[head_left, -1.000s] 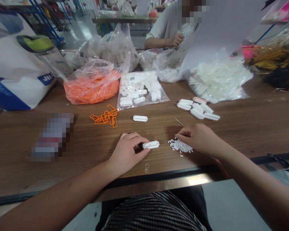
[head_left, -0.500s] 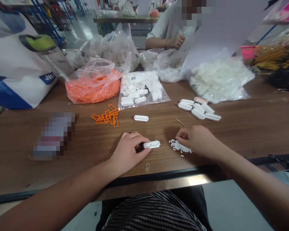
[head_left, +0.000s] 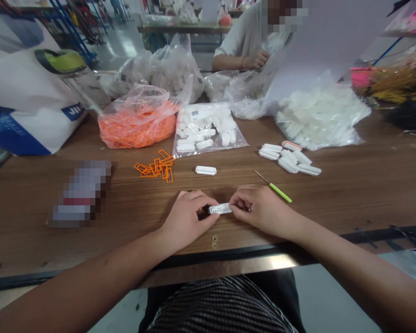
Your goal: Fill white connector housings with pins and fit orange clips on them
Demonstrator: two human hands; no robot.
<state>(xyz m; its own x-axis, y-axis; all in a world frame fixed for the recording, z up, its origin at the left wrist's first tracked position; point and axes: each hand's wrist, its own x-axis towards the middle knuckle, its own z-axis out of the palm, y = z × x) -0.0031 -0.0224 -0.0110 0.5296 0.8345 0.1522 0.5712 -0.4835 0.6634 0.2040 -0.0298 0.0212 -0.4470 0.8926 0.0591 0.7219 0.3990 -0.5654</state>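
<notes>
A white rectangular connector housing [head_left: 221,209] with rows of small holes is pinched at its left end between the thumb and fingers of my left hand [head_left: 185,215]. The fingertips of my right hand [head_left: 260,208] are closed at the housing's right end; whatever small piece may be between them is hidden. Behind my right hand lies a thin screwdriver-like tool with a green handle [head_left: 280,192]. The heap of tiny white pins is covered by my right hand. A second white housing [head_left: 205,170] lies just beyond my hands.
Orange rectangular frames [head_left: 156,166] lie loose before a bag of orange pieces [head_left: 137,129]. A clear bag of white housings [head_left: 208,132] is at the back. Several white housings [head_left: 289,159] lie at right, near a bag of pale parts [head_left: 321,113]. Across the table sits a person [head_left: 239,46].
My right hand has moved left from the heap of tiny white pins to the housing's right end, uncovering the tool's green handle. My left hand keeps its hold.
</notes>
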